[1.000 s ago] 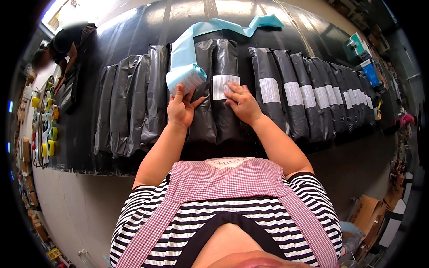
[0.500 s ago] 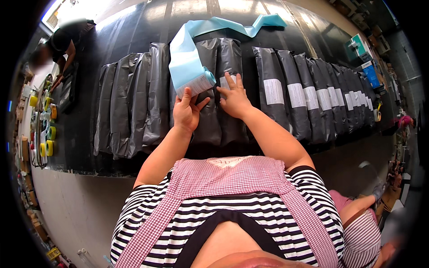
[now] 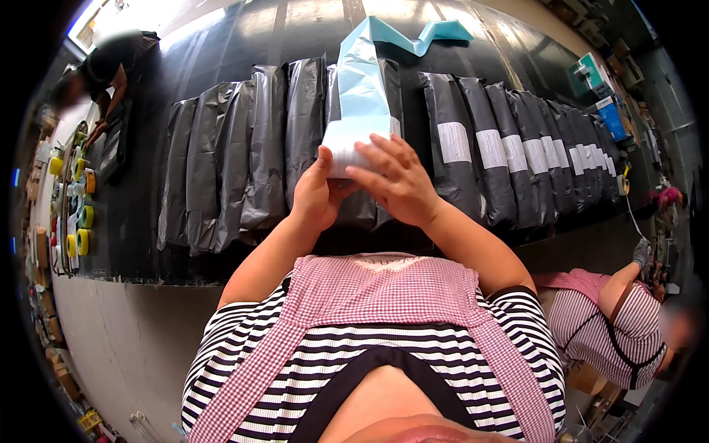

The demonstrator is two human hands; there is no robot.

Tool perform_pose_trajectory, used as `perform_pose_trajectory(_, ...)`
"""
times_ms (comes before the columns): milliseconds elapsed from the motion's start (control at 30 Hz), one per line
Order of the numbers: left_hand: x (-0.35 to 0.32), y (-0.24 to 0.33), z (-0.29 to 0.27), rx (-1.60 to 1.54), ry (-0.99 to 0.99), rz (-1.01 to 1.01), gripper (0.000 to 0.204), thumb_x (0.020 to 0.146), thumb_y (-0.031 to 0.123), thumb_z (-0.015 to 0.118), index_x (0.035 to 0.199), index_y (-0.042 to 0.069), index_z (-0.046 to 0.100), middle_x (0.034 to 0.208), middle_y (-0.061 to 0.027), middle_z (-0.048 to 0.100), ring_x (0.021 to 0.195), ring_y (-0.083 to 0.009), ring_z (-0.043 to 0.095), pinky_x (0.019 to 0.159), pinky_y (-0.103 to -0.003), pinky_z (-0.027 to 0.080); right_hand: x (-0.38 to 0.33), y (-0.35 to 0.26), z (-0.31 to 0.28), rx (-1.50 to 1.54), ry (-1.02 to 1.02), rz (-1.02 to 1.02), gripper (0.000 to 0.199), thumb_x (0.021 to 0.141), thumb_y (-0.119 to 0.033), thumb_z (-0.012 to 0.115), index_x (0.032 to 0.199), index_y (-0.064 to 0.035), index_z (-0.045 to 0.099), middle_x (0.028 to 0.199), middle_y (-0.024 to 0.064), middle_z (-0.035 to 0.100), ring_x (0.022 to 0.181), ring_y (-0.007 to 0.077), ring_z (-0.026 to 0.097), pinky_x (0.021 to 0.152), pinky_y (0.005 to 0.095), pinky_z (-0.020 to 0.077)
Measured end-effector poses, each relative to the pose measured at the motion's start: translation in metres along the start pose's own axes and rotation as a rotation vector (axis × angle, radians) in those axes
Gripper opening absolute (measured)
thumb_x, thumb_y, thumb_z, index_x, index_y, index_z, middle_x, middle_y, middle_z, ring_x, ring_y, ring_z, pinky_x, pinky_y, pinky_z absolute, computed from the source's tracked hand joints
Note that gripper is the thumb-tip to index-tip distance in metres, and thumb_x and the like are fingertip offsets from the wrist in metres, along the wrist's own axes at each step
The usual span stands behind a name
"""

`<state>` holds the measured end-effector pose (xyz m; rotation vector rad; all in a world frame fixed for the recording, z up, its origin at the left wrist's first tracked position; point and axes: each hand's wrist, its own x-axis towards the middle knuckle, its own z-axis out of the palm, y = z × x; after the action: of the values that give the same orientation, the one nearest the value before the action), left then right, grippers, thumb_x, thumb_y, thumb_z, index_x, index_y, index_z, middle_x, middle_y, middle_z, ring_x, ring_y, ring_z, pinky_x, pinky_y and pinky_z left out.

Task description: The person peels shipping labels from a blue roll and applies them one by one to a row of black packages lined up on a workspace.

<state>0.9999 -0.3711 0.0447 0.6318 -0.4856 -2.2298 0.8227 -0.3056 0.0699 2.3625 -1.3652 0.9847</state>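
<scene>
Before me, a strip of labels on light-blue backing (image 3: 367, 85) runs down to white labels (image 3: 346, 151) at its near end. My left hand (image 3: 317, 193) is closed on the lower left of this label roll, thumb up along its edge. The fingers of my right hand (image 3: 405, 181) lie bent over the right side of the white labels, gripping there, slightly blurred. Under the strip and my hands are dark grey plastic mailer bags, partly hidden. One unlabelled grey mailer bag (image 3: 304, 103) lies just left of the strip.
Several grey mailer bags (image 3: 260, 140) lie side by side on the black table (image 3: 221, 44) to the left. More bags with white labels (image 3: 453, 142) lie right. Tape rolls (image 3: 82, 244) line the left end. One person (image 3: 111, 70) is far left, another (image 3: 605, 317) bends at right.
The label end has moved right, its strip now running straighter over the bags. My right hand has left the bag and come onto the labels. The person at right has come further into view.
</scene>
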Motion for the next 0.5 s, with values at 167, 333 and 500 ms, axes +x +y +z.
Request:
perform_pose_trajectory(167, -0.011, 0.016, -0.036, 0.665, -0.286, 0.104, 0.031, 0.091, 0.007, 0.064, 0.120, 0.001, 0.057, 0.108, -0.0054, 0.064, 0.100, -0.0165, 0.061, 0.091, -0.031, 0.048, 0.010, -0.006, 0.000, 0.587, 0.085, 0.378, 0.050, 0.071, -0.008, 0.079, 0.118, -0.0152, 0.064, 0.123, 0.0109, 0.058, 0.110, 0.0314, 0.058, 0.094, 0.0394, 0.0487)
perform_pose_trajectory(333, -0.026, 0.019, -0.027, 0.669, -0.141, 0.175, 0.024, 0.090, 0.003, 0.064, 0.114, -0.001, 0.061, 0.109, -0.0064, 0.066, 0.101, -0.0128, 0.060, 0.092, -0.028, 0.048, 0.012, -0.011, 0.007, 0.320, -0.027, 0.220, 0.057, 0.070, -0.025, 0.081, 0.124, -0.0150, 0.064, 0.134, 0.0135, 0.056, 0.116, 0.0328, 0.058, 0.098, 0.0414, 0.0478)
perform_pose_trajectory(500, -0.036, 0.023, -0.028, 0.641, -0.063, 0.194, 0.022, 0.089, 0.007, 0.068, 0.109, 0.000, 0.065, 0.100, -0.0049, 0.068, 0.092, -0.0115, 0.062, 0.086, -0.027, 0.050, 0.020, -0.023, 0.012, 0.139, 0.041, 0.118, 0.054, 0.070, -0.024, 0.080, 0.119, -0.0103, 0.066, 0.125, 0.0107, 0.063, 0.113, 0.0314, 0.060, 0.095, 0.0409, 0.0483)
